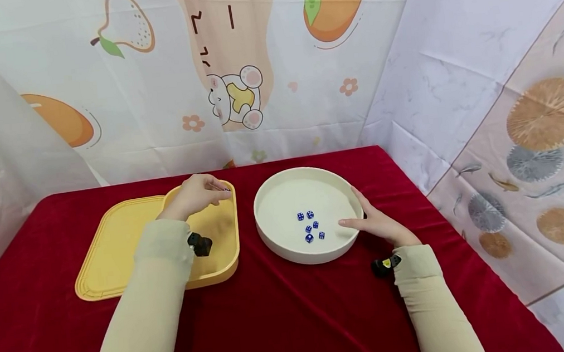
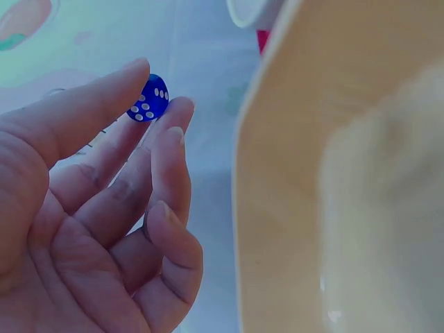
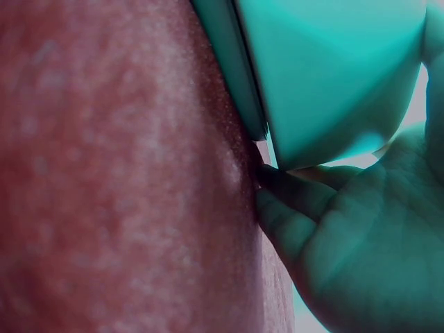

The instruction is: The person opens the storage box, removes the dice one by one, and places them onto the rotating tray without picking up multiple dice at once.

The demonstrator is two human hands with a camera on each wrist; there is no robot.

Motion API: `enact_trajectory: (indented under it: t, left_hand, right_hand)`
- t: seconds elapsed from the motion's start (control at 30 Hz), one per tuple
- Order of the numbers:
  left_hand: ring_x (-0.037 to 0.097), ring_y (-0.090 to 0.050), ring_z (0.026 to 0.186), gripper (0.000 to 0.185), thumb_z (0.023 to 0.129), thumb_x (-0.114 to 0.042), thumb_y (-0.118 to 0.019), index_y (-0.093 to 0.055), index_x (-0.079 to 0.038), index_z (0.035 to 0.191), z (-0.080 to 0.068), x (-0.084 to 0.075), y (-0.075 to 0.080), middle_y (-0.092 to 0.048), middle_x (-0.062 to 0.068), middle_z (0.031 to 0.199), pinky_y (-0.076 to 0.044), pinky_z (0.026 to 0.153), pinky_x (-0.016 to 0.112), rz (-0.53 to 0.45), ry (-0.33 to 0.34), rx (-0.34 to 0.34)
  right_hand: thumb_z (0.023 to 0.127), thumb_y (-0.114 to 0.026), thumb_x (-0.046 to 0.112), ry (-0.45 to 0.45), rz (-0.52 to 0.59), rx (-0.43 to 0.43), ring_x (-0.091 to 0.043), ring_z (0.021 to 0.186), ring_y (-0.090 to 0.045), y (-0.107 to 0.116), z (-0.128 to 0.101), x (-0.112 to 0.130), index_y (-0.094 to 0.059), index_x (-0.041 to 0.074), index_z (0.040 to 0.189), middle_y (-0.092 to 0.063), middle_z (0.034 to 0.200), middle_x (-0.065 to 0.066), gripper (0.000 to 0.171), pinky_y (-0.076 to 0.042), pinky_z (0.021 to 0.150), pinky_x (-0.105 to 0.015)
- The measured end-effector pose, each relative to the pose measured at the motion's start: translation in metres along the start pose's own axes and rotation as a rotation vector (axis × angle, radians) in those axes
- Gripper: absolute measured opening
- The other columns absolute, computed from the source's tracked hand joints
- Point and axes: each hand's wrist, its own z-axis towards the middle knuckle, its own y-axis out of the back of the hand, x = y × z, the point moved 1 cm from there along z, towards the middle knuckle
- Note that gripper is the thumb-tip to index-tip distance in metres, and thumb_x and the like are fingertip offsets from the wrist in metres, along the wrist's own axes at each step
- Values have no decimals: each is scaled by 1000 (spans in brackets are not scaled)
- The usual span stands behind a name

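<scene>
My left hand point(image 1: 197, 196) pinches a blue die point(image 2: 148, 100) with white dots between thumb and fingertips. It is over the far part of a yellow rectangular box point(image 1: 225, 267), whose wall also fills the right side of the left wrist view. A round cream tray point(image 1: 285, 254) stands to the right, with several blue dice point(image 1: 309, 229) lying loose on its floor. At the tray's right side, my right hand point(image 1: 378, 222) holds the wall, thumb over the rim and fingers along the outside. In the right wrist view the fingertips reach the tray's lower edge.
A flat yellow lid point(image 1: 117, 249) lies left of the box, partly hidden by the left forearm. Red cloth point(image 1: 284, 321) covers the table. Printed curtains point(image 1: 286, 108) hang behind the table and along its right side.
</scene>
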Motion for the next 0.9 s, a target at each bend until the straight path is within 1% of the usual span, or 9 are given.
enact_trajectory:
  t: [0.2, 0.3, 0.4, 0.53, 0.67, 0.83, 0.9]
  left_hand:
    - [33, -64, 103, 33, 93, -35, -69, -66, -8, 112, -1, -15, -4, -70, 15, 112, -47, 93, 41, -72, -19, -42]
    - [31, -64, 101, 35, 92, -37, -70, -66, -9, 113, -1, -22, -9, -72, 12, 109, -50, 93, 41, -120, -27, -76]
    - [31, -64, 97, 35, 91, -37, -71, -67, -10, 113, 0, -27, -15, -73, 11, 105, -52, 90, 40, -164, -32, -121]
    - [29, -65, 91, 33, 91, -36, -71, -68, -11, 113, 0, -34, -24, -73, 9, 101, -51, 83, 35, -195, -50, -168]
    - [23, -65, 86, 31, 90, -35, -72, -68, -12, 111, 0, -40, -34, -73, 9, 101, -51, 83, 34, -225, -62, -189]
    - [25, -65, 88, 31, 91, -36, -72, -68, -13, 111, 0, -48, -46, -71, 15, 104, -54, 81, 34, -240, -73, -191]
    - [26, -64, 91, 31, 91, -36, -72, -68, -14, 111, 0, -51, -52, -70, 15, 103, -54, 79, 33, -232, -71, -190]
  right_hand:
    - [87, -73, 41, 4, 12, 0, -30, 153, -2, 0, 0, 0, 4, 32, 159, 3, 168, -1, 106, -10, 121, -59]
    - [86, -74, 41, 2, 14, 0, -30, 153, -2, 0, 0, 0, 4, 32, 160, 3, 168, -1, 107, -10, 121, -59]
    - [86, -74, 41, -4, 19, -2, -30, 153, -3, 0, 1, 0, 3, 31, 160, 3, 168, -2, 107, -10, 121, -59]
    - [86, -74, 41, -5, 23, -5, -30, 153, -3, 0, 0, 0, 3, 31, 160, 2, 168, -3, 107, -9, 121, -59]
    - [86, -74, 41, -6, 17, -8, -32, 153, -5, 0, 0, 0, 2, 31, 160, 1, 168, -4, 106, -10, 121, -60]
    - [86, -73, 41, -10, 7, -11, -32, 153, -6, 0, 0, 0, 2, 32, 160, 1, 168, -5, 106, -11, 120, -60]
    - [87, -73, 41, -10, 6, -12, -32, 153, -6, 0, 0, 0, 2, 32, 160, 1, 168, -5, 105, -11, 120, -60]
